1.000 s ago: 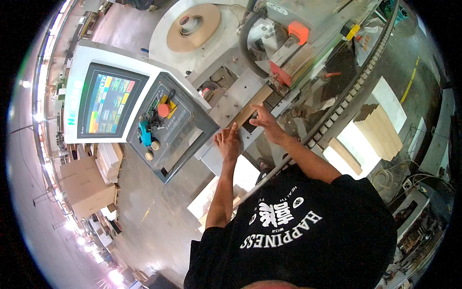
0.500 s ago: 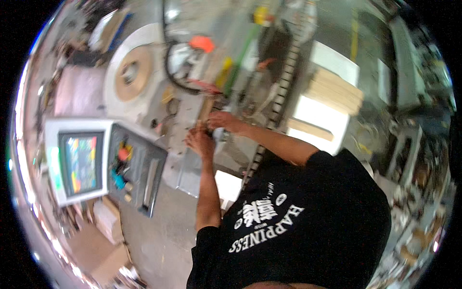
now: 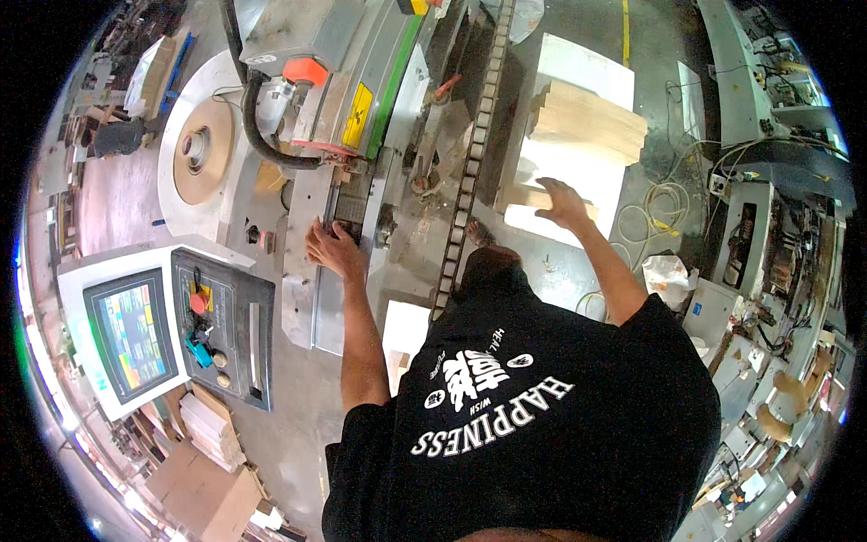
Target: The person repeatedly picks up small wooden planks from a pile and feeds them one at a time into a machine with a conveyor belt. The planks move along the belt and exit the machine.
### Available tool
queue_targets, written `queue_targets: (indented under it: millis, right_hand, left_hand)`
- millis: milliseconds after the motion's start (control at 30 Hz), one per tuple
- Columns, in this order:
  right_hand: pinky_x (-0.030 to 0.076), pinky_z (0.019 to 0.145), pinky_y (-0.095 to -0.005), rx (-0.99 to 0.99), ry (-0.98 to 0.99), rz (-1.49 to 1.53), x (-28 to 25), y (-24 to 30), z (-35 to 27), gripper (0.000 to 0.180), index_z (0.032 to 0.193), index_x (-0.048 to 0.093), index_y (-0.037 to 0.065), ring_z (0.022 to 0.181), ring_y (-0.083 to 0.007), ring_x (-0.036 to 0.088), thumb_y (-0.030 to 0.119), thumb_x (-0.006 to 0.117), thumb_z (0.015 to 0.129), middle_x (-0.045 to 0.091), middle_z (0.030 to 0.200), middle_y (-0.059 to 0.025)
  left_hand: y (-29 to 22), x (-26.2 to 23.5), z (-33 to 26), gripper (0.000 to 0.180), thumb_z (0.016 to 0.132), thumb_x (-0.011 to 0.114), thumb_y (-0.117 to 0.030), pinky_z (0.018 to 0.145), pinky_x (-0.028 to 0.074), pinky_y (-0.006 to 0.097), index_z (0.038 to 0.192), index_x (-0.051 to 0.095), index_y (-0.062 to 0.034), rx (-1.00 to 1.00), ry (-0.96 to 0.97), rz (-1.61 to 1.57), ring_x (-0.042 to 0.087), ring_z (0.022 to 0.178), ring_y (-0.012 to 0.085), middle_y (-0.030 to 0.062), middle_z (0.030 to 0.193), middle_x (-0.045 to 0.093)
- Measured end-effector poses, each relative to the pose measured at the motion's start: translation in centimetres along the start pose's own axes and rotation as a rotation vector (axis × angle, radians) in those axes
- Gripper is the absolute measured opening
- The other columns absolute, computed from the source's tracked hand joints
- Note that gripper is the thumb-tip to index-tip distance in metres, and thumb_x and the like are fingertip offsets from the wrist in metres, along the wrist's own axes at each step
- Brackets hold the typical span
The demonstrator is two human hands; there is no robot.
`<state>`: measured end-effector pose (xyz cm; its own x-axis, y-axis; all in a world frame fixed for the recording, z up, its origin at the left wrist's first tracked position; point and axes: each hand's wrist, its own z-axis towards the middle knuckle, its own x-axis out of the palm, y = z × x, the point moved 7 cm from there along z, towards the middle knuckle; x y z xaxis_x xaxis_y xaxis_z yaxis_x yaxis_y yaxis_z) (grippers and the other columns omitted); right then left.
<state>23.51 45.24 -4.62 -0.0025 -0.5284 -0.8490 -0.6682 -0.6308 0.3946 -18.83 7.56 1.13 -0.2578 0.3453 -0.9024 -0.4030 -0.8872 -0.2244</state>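
Note:
My left hand (image 3: pixel 336 250) rests at the metal bed (image 3: pixel 301 212) of an edge-working machine, beside its dark feed slot. Its fingers are slightly apart and I see nothing in them. Off to the right, my right hand (image 3: pixel 562 204) reaches out with thumb and fingers spread. It is over or against a light wooden strip (image 3: pixel 528 195) lying on a white board (image 3: pixel 542 223); whether it touches the strip I cannot tell. Just beyond it, several light wooden strips (image 3: pixel 587 126) are stacked on white boards.
A control panel with a screen (image 3: pixel 134 336) and red knob (image 3: pixel 199 303) stands at left. Behind it is a reel of brown banding (image 3: pixel 203 154). A chain conveyor (image 3: pixel 467 172) runs between my arms. A coiled hose (image 3: pixel 664 206) lies on the floor at right.
Both hands were together at the machine bed, around a brownish strip. My right hand has moved right to the wooden strips; the left stays at the bed, and that brownish strip no longer shows.

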Motion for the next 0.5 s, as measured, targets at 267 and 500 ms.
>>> queue_targets:
  millis: [267, 500]
  right_hand:
    - [0.057, 0.102, -0.0505, 0.161, -0.038, -0.167, 5.4, -5.8, -0.1, 0.047, 0.140, 0.060, 0.012, 0.123, -0.0381, 0.067, 0.027, 0.071, 0.097, 0.066, 0.136, -0.0172]
    - [0.055, 0.096, -0.0473, -0.038, -0.250, 0.008, -1.1, 0.3, -4.0, 0.056, 0.143, 0.058, 0.005, 0.111, -0.0360, 0.067, 0.027, 0.078, 0.095, 0.069, 0.124, -0.0156]
  left_hand:
    - [-3.0, -5.0, -7.1, 0.047, 0.100, 0.071, -0.030, 0.113, 0.031, 0.056, 0.144, 0.063, -0.0179, 0.062, 0.016, -0.217, 0.052, 0.131, 0.0330, 0.0092, 0.136, 0.061]
    - [-6.2, -5.4, -13.1, 0.051, 0.094, 0.073, -0.021, 0.109, 0.045, 0.052, 0.144, 0.062, -0.0142, -0.005, 0.376, -0.829, 0.058, 0.129, 0.0336, 0.0095, 0.141, 0.062]
